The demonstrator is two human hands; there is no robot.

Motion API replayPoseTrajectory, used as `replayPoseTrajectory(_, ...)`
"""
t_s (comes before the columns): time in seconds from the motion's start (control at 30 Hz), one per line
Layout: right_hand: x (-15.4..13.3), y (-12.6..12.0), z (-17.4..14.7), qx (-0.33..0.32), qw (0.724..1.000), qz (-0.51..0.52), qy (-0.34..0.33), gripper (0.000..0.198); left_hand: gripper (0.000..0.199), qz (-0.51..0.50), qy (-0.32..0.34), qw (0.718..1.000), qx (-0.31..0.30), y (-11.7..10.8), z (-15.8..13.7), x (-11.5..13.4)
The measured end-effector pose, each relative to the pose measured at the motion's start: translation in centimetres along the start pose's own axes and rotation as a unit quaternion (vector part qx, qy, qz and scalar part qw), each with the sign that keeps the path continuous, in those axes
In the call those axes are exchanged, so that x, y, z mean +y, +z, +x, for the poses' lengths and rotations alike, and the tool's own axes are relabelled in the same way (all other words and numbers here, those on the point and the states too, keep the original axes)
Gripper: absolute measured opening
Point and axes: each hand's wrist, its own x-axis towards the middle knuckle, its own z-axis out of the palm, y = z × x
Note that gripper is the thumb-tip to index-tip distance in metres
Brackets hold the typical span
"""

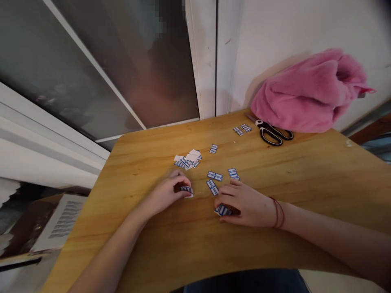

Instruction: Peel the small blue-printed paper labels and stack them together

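My left hand [166, 193] pinches a few small blue-bordered label cards [187, 190] between thumb and fingers, just above or on the tabletop. With its fingers curled, my right hand [246, 203] grips a small stack of label cards [222, 210] near the table's front. Between the hands lie single label cards [212, 187], flat and apart, and another label card [233, 173] sits beyond my right fingers. A loose pile of label cards [189, 158], some showing their blank white backs, is spread beyond my left hand.
The wooden table [146, 252] meets a wall and a glazed door [171, 81]. Black-handled scissors [271, 132] lie at the back right by a pink plush bag or cloth [308, 93]. More cards [242, 129] rest near the scissors. A cardboard box [58, 224] stands at the left.
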Motion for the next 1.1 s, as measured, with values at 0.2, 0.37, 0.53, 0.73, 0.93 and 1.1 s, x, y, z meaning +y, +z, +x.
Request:
replayPoseTrajectory(0.2, -0.9, -0.2, 0.3, 0.07, 0.995, 0.048, 0.042, 0.029, 0.002, -0.079, 0.012, 0.996, 0.042, 2.5, -1.1, 2.5)
replayPoseTrajectory(0.37, -1.3, -0.1, 0.3, 0.139, 0.989, 0.053, 0.011, 0.011, 0.003, -0.186, 0.019, 0.981, 0.044, 5.3, -1.9, 3.8)
replayPoseTrajectory(0.53, 0.2, -0.5, -0.4, 0.18, 0.977, -0.075, -0.087, 0.014, 0.017, -0.126, 0.05, 0.99, 0.049, 3.3, -1.3, 2.3)
replayPoseTrajectory(0.73, 2.3, -2.1, -0.7, 0.054, 0.983, -0.132, -0.116, 0.022, 0.03, 0.001, 0.061, 0.996, 0.071, 1.3, -0.6, 0.9)
replayPoseTrajectory(0.93, 2.0, -3.3, -0.9, 0.003, 0.998, -0.021, -0.052, 0.021, 0.021, 0.046, 0.032, 0.996, 0.068, 2.3, -0.4, 0.4)
replayPoseTrajectory(1.1, 2.4, -4.6, -0.7, -0.003, 0.995, 0.059, 0.08, 0.022, 0.026, 0.027, 0.026, 0.995, 0.091, 2.0, -0.3, 0.3)
